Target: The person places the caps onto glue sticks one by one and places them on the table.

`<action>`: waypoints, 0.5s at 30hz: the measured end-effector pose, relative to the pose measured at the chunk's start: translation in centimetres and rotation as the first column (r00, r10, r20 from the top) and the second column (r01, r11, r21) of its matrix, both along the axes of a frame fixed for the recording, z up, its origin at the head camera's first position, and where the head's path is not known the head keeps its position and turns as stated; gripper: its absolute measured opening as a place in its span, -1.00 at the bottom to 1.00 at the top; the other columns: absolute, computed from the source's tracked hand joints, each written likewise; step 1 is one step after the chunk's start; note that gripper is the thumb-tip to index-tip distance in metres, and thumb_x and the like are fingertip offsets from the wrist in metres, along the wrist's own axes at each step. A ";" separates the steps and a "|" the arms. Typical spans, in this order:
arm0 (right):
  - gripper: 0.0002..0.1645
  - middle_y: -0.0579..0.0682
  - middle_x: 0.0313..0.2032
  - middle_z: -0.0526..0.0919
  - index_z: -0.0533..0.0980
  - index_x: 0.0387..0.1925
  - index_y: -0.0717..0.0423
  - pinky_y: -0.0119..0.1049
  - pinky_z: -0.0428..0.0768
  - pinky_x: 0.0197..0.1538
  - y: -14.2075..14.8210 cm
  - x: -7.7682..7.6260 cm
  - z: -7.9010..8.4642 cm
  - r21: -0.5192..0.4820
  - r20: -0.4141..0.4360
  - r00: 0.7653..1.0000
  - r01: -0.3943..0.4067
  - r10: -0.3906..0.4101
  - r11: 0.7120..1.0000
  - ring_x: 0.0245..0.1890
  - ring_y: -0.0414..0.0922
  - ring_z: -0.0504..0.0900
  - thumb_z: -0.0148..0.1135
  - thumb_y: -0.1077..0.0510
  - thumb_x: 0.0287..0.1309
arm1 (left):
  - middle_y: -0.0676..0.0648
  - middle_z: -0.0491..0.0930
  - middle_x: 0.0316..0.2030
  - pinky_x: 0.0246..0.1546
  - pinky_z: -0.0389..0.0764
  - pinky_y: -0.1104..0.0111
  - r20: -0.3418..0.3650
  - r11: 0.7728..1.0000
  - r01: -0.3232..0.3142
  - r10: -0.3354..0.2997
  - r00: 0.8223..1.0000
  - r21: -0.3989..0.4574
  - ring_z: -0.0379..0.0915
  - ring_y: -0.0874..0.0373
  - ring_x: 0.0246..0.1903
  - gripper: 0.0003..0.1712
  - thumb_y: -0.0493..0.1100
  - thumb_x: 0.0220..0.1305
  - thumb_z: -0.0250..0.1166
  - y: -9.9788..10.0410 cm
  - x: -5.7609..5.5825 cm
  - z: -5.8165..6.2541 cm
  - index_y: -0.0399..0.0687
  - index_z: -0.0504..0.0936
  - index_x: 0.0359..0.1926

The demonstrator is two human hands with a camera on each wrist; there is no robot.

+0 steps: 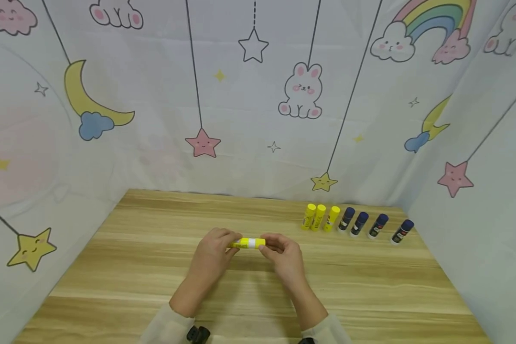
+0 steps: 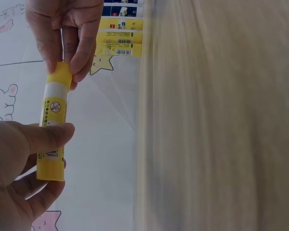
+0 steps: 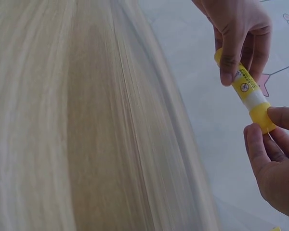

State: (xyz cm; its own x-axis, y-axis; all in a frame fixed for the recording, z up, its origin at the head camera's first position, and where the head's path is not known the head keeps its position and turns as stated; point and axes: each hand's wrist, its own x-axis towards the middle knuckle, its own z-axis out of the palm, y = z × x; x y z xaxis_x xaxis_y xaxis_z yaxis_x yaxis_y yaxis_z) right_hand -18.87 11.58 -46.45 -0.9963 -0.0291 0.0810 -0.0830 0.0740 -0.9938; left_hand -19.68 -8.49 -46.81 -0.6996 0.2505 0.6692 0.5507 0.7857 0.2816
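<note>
A yellow glue stick [image 1: 242,243] lies sideways between the two hands, raised above the wooden tabletop. My left hand [image 1: 212,253] grips its labelled body, the thumb across the print in the left wrist view. With thumb and fingertips, my right hand [image 1: 287,260] pinches the plain yellow cap [image 2: 61,73] at the other end. Between cap and body a white band [image 3: 254,99] shows. Whether the cap is loose I cannot tell.
Toward the back right of the wooden table [image 1: 155,286] stand three yellow glue sticks [image 1: 318,218]. Several dark blue glue sticks [image 1: 359,224] with white bases continue that row to the right. A white cartoon-printed cloth [image 1: 249,110] hangs behind the table and along its sides.
</note>
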 end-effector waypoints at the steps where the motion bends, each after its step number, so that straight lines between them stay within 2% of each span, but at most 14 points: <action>1: -0.65 0.15 0.03 0.68 0.64 0.04 0.24 -0.34 0.67 0.00 0.0 0.0 0.0 -0.002 -0.003 1.000 0.001 -0.001 1.000 -0.01 -0.02 0.66 0.41 0.22 0.24 | 0.03 0.73 -0.24 -0.20 0.71 0.34 -0.002 1.000 -0.002 0.002 1.000 -0.003 0.62 0.11 -0.22 -0.56 -0.31 -0.21 0.69 0.0 0.0 0.0 -0.03 0.79 -0.20; 15: -0.71 0.13 -0.02 0.70 0.67 -0.04 0.23 -0.40 0.68 -0.03 0.1 0.0 0.2 -0.011 -0.016 1.000 0.021 -0.021 1.000 -0.05 -0.02 0.67 0.43 0.29 0.18 | 0.01 0.74 -0.25 -0.19 0.71 0.33 0.010 1.000 0.003 -0.003 1.000 0.007 0.64 0.10 -0.22 -0.56 -0.30 -0.26 0.69 0.5 0.3 0.3 -0.08 0.79 -0.22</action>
State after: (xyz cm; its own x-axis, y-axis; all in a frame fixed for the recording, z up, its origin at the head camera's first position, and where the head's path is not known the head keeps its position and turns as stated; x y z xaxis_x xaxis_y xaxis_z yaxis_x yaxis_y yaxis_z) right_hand -18.82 11.63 -46.27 -0.9953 -0.0068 0.0971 -0.0973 0.0651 -0.9931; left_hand -19.40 -8.01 -46.47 -0.7054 0.2482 0.6639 0.5505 0.7819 0.2925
